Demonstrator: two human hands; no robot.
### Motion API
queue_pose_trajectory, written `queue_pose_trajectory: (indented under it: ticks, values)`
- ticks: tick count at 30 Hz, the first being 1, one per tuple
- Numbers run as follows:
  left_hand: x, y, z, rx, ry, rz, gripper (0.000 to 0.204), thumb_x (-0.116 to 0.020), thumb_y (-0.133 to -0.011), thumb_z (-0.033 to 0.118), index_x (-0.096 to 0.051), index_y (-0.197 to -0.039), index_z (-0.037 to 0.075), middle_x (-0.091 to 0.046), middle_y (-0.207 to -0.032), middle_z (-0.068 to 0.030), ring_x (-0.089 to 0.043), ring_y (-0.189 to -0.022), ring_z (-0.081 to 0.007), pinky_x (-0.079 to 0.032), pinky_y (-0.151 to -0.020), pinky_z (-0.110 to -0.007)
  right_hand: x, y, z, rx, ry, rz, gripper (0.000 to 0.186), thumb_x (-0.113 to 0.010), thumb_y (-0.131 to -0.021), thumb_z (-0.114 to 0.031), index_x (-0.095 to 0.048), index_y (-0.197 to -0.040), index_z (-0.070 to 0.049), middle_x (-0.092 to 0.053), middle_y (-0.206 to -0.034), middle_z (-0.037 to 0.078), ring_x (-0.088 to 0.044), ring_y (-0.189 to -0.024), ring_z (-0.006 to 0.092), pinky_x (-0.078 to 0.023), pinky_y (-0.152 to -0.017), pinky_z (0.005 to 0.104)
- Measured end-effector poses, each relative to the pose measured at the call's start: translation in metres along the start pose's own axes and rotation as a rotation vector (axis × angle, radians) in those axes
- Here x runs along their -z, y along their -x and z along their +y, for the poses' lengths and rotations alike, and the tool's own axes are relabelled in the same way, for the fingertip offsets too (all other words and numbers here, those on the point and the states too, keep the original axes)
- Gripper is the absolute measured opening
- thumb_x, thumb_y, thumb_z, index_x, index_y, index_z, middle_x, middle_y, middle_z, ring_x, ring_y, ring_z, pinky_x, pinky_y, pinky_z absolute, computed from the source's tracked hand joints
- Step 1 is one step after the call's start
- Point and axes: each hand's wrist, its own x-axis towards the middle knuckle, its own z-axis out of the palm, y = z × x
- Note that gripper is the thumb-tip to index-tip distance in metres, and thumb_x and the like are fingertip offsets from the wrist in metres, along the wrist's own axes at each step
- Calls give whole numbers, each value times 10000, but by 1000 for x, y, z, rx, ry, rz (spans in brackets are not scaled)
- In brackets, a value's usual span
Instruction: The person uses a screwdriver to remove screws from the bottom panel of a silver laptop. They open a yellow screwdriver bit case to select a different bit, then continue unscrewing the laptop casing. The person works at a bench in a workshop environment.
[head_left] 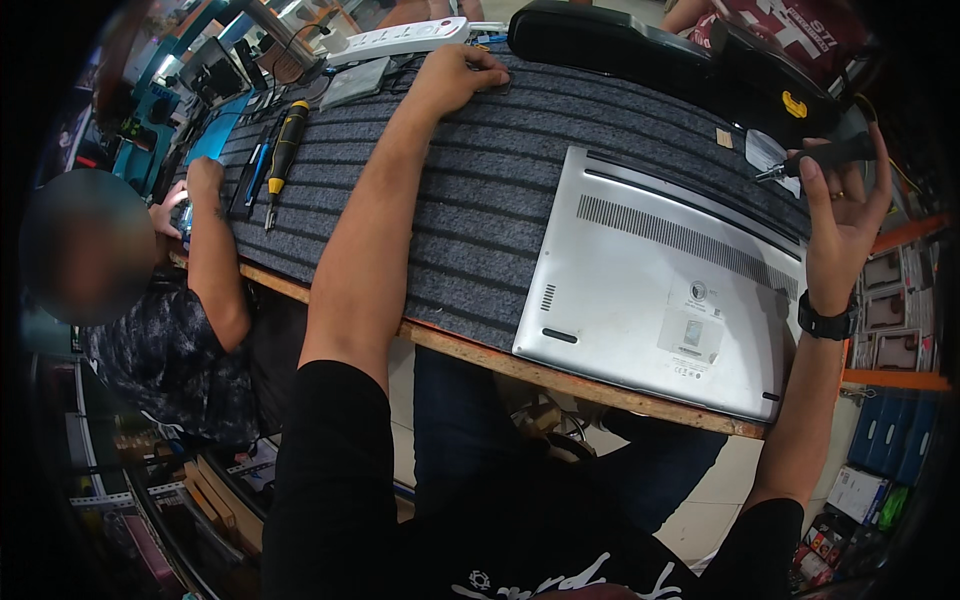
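Observation:
A silver laptop (650, 290) lies bottom side up on the grey ribbed mat, its vent slots and label showing. At its right edge my right hand (845, 215) is raised, holding a black-handled screwdriver (830, 155) whose metal tip points left over the mat. My left hand (455, 80) is stretched to the far side of the mat, beyond the laptop. Its thumb and fingers are pinched together at the mat; what they hold, if anything, is too small to make out.
A black-and-yellow screwdriver (288, 150) lies to the left, near a co-worker's arm (215, 260). A white power strip (400, 40) and a long black case (610, 45) line the far edge. A small beige piece (724, 138) rests near a white packet (768, 152).

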Motion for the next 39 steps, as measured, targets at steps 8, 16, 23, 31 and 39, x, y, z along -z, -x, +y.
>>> queue_pose_trajectory:
  ticks: [8, 16, 23, 31, 39]
  values:
    - [8, 6, 6, -70, -110, -25, 238, -789, -887, 286, -815, -1033, 100, -777, -949, -77, -682, -842, -193, -530, -825, -346, -1, 0, -3, 6, -12, 6, 744, -682, -985, -67, -244, -1586, -75, -687, -1208, 221, -698, -1127, 281, -520, -1026, 392]
    - [4, -1, -10, -118, -174, -12, 246, -786, -888, 284, -805, -1062, 111, -765, -1018, -82, -684, -862, -196, -535, -822, -346, -6, -2, -5, 21, -142, -69, 802, -703, -954, -11, -215, -1586, -80, -700, -1167, 208, -702, -1092, 234, -547, -995, 369]
    - [7, 1, 21, -217, -104, 220, 307, -786, -891, 309, -775, -1119, 103, -713, -1067, -55, -661, -883, -170, -536, -797, -329, -37, -15, -21, -92, -281, -176, 677, -723, -937, -40, -376, -1518, -82, -676, -1169, 145, -695, -992, 173, -565, -892, 285]
    - [-58, 52, 127, -450, 349, -337, 289, -693, -973, 242, -741, -1212, 86, -701, -1151, -58, -652, -1081, -193, -517, -935, -332, -50, -29, -34, -343, -214, -335, 796, -717, -907, 61, -306, -1568, -100, -615, -1089, 95, -643, -956, 118, -549, -805, 224]
    - [-55, 58, 130, -659, 236, -425, 352, -621, -956, 161, -716, -1290, 102, -635, -1326, -108, -596, -1238, -276, -478, -1062, -405, -42, -20, -23, -323, -340, -191, 805, -705, -898, 98, -294, -1564, -93, -621, -1089, 80, -637, -928, 91, -529, -781, 203]
